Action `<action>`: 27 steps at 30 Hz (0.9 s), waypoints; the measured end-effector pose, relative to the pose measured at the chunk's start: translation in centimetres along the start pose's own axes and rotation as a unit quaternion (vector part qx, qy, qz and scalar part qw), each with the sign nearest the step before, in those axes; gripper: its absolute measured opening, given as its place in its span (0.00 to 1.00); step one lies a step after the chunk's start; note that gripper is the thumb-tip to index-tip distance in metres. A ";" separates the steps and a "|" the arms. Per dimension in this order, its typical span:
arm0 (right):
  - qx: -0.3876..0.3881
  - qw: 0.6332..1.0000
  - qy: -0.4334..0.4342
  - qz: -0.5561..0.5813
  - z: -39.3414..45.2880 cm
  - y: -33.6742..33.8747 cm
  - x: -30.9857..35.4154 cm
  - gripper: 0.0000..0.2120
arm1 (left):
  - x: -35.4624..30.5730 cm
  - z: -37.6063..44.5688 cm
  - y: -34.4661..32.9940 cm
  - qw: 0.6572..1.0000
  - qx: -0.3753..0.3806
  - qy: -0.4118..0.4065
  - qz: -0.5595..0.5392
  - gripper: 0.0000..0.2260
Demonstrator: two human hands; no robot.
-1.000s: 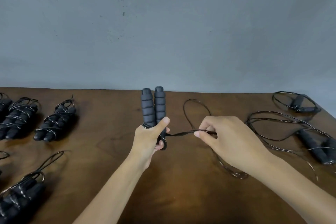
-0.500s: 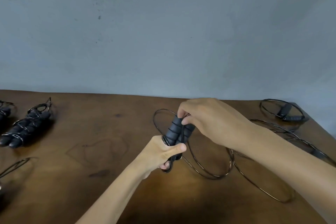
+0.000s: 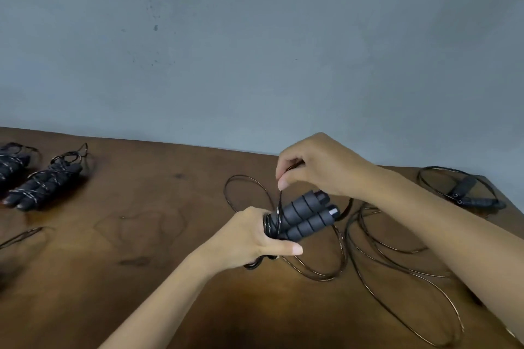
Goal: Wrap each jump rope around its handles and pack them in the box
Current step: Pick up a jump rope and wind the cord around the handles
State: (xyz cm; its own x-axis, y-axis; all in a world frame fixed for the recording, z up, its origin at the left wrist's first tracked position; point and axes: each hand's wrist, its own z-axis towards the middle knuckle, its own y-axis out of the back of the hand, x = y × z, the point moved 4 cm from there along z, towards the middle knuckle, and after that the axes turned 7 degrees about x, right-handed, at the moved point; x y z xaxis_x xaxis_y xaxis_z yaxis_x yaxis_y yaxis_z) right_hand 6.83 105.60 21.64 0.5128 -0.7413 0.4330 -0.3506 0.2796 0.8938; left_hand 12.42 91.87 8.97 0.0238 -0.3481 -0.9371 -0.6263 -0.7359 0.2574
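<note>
Up front, the left hand (image 3: 249, 238) grips two black handles (image 3: 304, 219) held side by side above the table (image 3: 147, 249), tilted up to the right, thumb stretched under them. Several turns of cord (image 3: 334, 252) bind the handles at the fist. Just above, the right hand (image 3: 317, 167) pinches the cord taut; the rest loops loose on the table. Far left lie wrapped ropes (image 3: 42, 184); far right, an unwrapped rope (image 3: 467, 193).

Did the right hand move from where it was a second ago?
Yes. The right hand went up from beside the handles to above them, nearer the wall.
</note>
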 end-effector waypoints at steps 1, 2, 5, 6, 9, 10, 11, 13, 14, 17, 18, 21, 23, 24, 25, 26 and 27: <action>0.015 0.999 0.001 0.037 0.0 0.0 -0.9 0.03 | -0.2 -0.1 -0.2 1.000 -0.001 -0.007 0.000 0.16; 0.026 0.998 0.004 0.063 0.0 0.0 -1.5 0.02 | -0.4 -0.2 -0.4 1.000 0.001 -0.016 -0.013 0.15; 0.045 0.992 0.004 0.115 0.6 -1.0 -4.2 0.03 | -1.0 -0.3 -1.0 0.996 0.003 -0.040 -0.082 0.09; 0.049 0.988 -0.001 0.144 0.7 -1.5 -4.8 0.05 | -1.1 -0.4 -1.2 0.994 -0.005 -0.046 -0.097 0.07; 0.027 0.986 -0.006 0.163 0.1 -2.8 -5.9 0.20 | -1.0 -0.2 -1.6 0.986 -0.037 -0.054 -0.152 0.09; 0.026 0.989 0.001 0.146 -0.3 -3.3 -5.8 0.18 | -0.8 -0.2 -1.7 0.980 -0.052 -0.049 -0.184 0.10; 0.027 0.990 0.003 0.137 -0.6 -3.9 -5.9 0.15 | -0.6 0.0 -1.7 0.972 -0.066 -0.044 -0.219 0.11; 0.034 0.986 0.016 0.164 -1.1 -5.4 -5.6 0.19 | 0.0 0.3 -1.7 0.954 -0.092 -0.032 -0.283 0.14; 0.030 0.984 0.025 0.171 -1.2 -5.9 -5.2 0.24 | 0.1 0.4 -1.7 0.946 -0.106 -0.025 -0.304 0.16; 0.020 0.984 0.043 0.171 -1.7 -7.5 -4.8 0.30 | 0.5 0.8 -1.4 0.928 -0.149 -0.024 -0.341 0.26; 0.014 0.982 0.050 0.179 -2.0 -7.7 -4.4 0.28 | 0.6 0.8 -1.3 0.922 -0.162 -0.024 -0.350 0.29; -0.011 0.982 0.036 0.188 -2.4 -8.3 -4.0 0.23 | 0.9 0.8 -1.0 0.909 -0.186 -0.025 -0.373 0.25; -0.014 0.987 0.020 0.157 -2.4 -8.6 -3.9 0.15 | 1.2 0.8 -0.9 0.895 -0.210 -0.015 -0.393 0.20; -0.013 0.991 0.010 0.136 -2.3 -8.9 -4.0 0.12 | 1.5 0.8 -0.9 0.887 -0.225 -0.005 -0.404 0.19; -0.012 0.993 0.000 0.119 -2.4 -9.1 -4.1 0.11 | 1.7 0.8 -1.0 0.879 -0.235 0.003 -0.414 0.19; -0.009 0.994 -0.011 0.111 -2.5 -9.1 -4.0 0.11 | 1.8 0.9 -1.1 0.874 -0.243 0.009 -0.420 0.19; -0.007 0.994 -0.019 0.110 -2.6 -9.2 -3.9 0.11 | 1.9 0.9 -1.1 0.872 -0.249 0.012 -0.420 0.19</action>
State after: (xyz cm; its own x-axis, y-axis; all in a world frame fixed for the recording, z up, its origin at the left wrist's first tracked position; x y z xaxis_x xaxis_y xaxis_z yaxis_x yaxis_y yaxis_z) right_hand 10.03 107.52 12.02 0.3944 -0.6835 0.6142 -0.4395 0.4466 0.7793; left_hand 12.43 92.57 6.68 0.3319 0.4284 -0.8404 0.0370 -0.8962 -0.4422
